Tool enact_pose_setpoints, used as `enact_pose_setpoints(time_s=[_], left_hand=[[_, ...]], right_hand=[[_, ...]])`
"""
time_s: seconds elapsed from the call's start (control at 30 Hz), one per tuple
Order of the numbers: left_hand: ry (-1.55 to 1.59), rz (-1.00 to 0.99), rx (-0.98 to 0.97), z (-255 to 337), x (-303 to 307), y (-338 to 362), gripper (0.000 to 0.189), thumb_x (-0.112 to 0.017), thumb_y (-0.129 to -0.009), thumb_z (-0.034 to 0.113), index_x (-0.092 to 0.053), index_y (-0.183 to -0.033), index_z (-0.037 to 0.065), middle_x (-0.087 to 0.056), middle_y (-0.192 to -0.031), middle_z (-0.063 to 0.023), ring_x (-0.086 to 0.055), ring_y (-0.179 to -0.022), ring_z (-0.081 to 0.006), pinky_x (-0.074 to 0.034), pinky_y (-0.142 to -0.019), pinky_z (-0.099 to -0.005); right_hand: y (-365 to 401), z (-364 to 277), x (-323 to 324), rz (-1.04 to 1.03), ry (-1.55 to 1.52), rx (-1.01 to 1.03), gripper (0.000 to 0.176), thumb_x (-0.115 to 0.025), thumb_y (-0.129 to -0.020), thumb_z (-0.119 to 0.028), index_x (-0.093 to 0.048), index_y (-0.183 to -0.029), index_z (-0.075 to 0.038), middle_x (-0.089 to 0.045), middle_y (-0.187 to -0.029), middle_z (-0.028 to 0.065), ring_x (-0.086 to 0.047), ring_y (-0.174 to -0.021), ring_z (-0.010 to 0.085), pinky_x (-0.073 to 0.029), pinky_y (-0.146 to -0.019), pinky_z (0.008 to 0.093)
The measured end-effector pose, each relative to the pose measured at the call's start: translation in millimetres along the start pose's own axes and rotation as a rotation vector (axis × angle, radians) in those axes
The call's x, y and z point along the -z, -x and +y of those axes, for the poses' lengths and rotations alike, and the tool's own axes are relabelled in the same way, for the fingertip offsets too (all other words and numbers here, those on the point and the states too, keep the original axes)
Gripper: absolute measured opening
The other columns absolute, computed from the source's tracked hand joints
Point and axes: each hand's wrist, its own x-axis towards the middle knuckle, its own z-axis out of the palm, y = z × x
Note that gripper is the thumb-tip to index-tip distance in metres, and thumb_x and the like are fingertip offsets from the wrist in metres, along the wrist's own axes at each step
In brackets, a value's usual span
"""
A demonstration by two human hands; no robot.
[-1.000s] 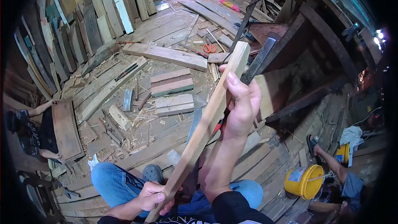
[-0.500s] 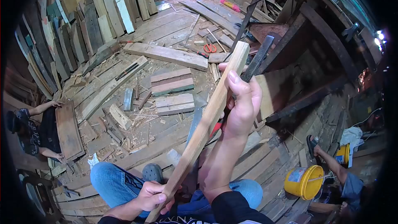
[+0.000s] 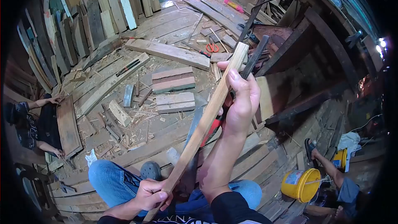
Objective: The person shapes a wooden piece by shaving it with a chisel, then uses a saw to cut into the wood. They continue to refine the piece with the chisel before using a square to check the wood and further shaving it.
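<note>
A long, narrow wooden strip (image 3: 203, 126) slants across the view, raised over my lap with its far end up. Near its lower end, my left hand (image 3: 152, 195) is closed around it. My right hand (image 3: 242, 103) grips the strip close to its upper end, thumb pressed on the near face. A dark, flat bar (image 3: 258, 54) sticks up behind the right-hand fingers, alongside the strip; its lower part is hidden by the hand. Below that wrist shows a red and black handle (image 3: 212, 130), partly covered by the strip and forearm.
Short wood blocks (image 3: 175, 102), shavings and offcuts litter the floor ahead. Orange-handled scissors (image 3: 212, 47) lie beyond a thick plank (image 3: 168, 54). Boards lean at the left back. A person (image 3: 31, 126) holds a board at left; another's leg (image 3: 327, 168) is near a yellow bucket (image 3: 300, 183).
The strip and both hands stay nearly in place, the strip turned slightly. The dark bar has shifted slightly, and more of the red handle shows. The camera view has shifted a little.
</note>
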Motion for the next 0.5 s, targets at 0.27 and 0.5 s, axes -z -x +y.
enact_pose_setpoints(time_s=[0.27, 0.5], left_hand=[[0.085, 0.008, 0.016, -0.2, 1.1, 1.4, 0.041, -0.054, -0.095, 0.019, -0.05, -0.126, -0.008, -0.06, -0.065, -0.0091, -0.052, -0.044, -0.0092, -0.041, -0.04, -0.0222], [0.09, 0.022, 0.03, 0.2, 1.7, 1.6, 0.044, -0.054, -0.095, 0.02, -0.048, -0.127, -0.009, -0.058, -0.065, -0.0097, -0.051, -0.045, -0.0092, -0.042, -0.041, -0.0222]], right_hand=[[0.4, 1.4, -4.3, -0.006, 0.011, -0.021, 0.021, -0.058, -0.088, -0.016, -0.061, -0.099, 0.002, -0.048, -0.062, -0.0037, -0.037, -0.042, 0.0013, -0.026, -0.035, 0.0185], [-0.5, 6.0, -5.2, -0.005, 0.029, -0.02, 0.02, -0.058, -0.088, -0.016, -0.062, -0.098, 0.001, -0.049, -0.062, -0.0033, -0.038, -0.041, 0.0015, -0.026, -0.034, 0.019]])
